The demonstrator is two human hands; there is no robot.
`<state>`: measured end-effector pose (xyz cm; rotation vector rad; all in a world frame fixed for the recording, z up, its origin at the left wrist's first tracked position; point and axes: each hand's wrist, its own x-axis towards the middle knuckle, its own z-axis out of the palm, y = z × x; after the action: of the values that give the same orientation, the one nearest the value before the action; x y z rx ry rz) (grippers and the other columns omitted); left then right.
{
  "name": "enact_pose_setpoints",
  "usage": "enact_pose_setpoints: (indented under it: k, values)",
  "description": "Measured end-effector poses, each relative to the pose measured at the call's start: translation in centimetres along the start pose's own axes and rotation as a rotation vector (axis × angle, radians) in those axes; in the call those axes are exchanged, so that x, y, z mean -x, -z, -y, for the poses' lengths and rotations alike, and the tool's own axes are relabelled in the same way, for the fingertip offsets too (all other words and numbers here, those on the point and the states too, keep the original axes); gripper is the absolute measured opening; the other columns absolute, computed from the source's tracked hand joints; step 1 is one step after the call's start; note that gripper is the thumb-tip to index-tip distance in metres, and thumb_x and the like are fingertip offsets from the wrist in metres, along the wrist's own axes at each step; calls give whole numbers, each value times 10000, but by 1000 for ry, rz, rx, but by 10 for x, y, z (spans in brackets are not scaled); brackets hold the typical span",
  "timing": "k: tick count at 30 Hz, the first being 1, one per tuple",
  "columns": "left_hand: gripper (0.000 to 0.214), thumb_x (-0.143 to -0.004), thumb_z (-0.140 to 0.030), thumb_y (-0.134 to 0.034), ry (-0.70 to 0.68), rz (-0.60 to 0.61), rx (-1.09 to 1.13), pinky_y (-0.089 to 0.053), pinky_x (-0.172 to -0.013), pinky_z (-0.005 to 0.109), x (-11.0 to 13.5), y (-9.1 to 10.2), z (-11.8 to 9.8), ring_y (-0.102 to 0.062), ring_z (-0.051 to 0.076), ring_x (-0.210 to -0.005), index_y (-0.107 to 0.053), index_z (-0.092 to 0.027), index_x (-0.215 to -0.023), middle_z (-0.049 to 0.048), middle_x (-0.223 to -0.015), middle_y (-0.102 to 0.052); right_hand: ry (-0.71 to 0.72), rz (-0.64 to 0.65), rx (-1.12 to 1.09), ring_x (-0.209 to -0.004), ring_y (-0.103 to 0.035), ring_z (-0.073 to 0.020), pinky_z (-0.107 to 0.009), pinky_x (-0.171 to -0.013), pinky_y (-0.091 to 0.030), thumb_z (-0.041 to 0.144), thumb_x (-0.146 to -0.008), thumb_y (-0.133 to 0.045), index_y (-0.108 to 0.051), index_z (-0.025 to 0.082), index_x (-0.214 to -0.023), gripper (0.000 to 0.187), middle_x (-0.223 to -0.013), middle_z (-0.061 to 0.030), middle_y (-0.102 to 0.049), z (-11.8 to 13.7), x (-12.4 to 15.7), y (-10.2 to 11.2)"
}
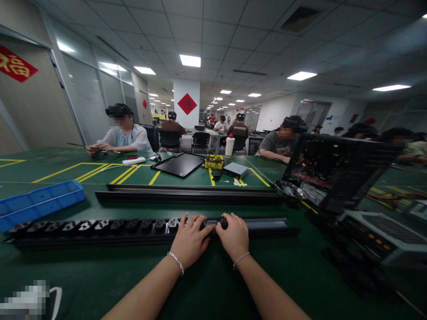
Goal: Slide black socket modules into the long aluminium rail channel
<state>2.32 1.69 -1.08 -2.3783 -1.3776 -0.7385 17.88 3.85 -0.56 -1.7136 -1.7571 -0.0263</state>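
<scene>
Both my hands are at the long black rail here, lying just beyond my wrists with its long axis running left to right, roughly in line with the far edge of the green worktop [110, 280]; that's the rail [271, 232], its bare stretch off to my right, and a row of plug pieces [87, 226] filling the part toward the worktop's left edge. My right hand [235, 235] has thumb and finger closed on a small black knob [224, 222], right over the rail, though I can't tell if it's seated. My left hand [189, 242] lies palm down across the rail, fingers half bent, nearest the row's last visible piece; whether it grips anything underneath, I can't tell. So the knob sits to the right of the row, closer to my right hand, left fingertips just beside it
</scene>
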Motion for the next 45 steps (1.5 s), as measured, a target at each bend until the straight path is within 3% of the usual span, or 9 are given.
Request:
enact_pose_setpoints:
  k: [45]
  values:
    - [347,-771,-346,-599,-3,4,-13,-211,-1032,506,0,-2,1,-440,233,-1125,-560,-387,-1113,3,-1167,-546,-3,-5,17,-1077,-528,-218,-330,-978,-307,278,-752,-491,-656,166,-1006,323,-1067,-75,-650,-3,-1,-1]
